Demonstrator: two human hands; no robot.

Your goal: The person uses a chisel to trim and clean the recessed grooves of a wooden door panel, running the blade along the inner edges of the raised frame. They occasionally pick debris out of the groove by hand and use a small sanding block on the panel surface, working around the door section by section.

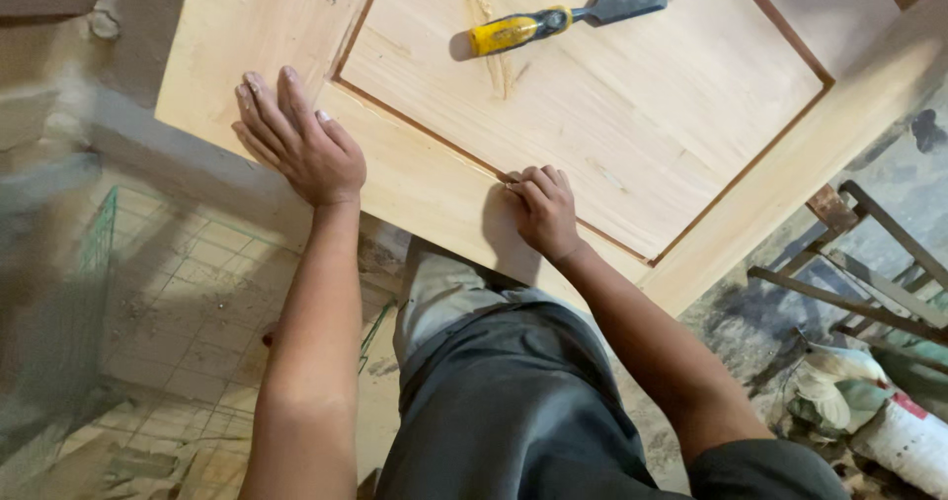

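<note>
Pressing my left hand (301,140) flat, fingers spread, on the door (632,125) frame at upper left, I pinch my right hand (541,209) narrow at the brown groove (434,135) mid-frame, holding nothing I can see. Door fills the top: stiff, heavy, best gripped at its near edge. Chisel (558,16) lies loose above; open floor (188,303) lower left, metal frame (869,263) crowds right.

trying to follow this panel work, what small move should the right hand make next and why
Probably slide the right hand along the dark groove that borders the inset panel. Its fingertips are already pressed on that line near the lower edge, the left hand lies flat steadying the wooden frame, and the yellow-handled chisel lies untouched on the panel.
</note>
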